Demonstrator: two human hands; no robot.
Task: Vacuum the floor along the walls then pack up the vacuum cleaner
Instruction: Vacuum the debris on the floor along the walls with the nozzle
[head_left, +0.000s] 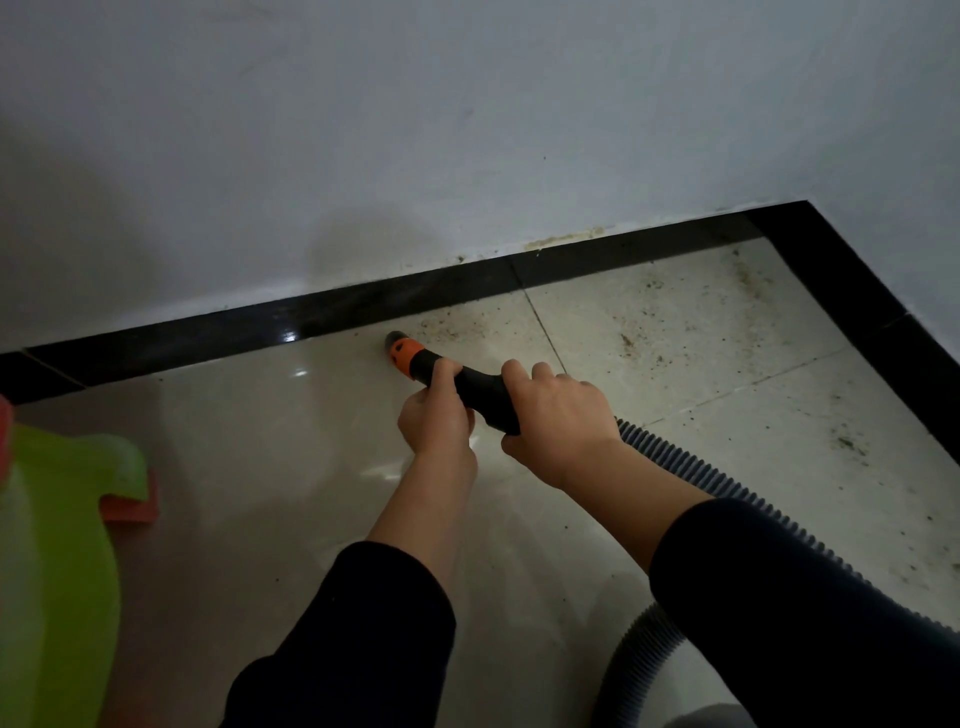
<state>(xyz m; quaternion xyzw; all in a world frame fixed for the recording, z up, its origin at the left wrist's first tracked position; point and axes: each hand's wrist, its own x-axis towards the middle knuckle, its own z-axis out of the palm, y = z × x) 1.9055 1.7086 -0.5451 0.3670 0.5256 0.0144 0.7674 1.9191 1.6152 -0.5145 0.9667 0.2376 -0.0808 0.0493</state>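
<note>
A black vacuum nozzle (480, 387) with an orange collar (404, 355) points at the floor beside the black skirting (363, 306). My left hand (436, 415) grips the nozzle near the front. My right hand (558, 426) grips its rear end, where the grey ribbed hose (701, 475) joins. The hose runs back to the lower right and loops down out of view. Brown dirt specks (649, 322) lie on the pale tiles to the right of the nozzle tip, up to the corner.
A white wall (467, 130) rises behind the skirting, and a second wall meets it at the right corner (810, 208). A green plastic object (62, 545) with a pink piece (130, 506) sits at the left edge. Glossy tiles (260, 467) spread left of my arms.
</note>
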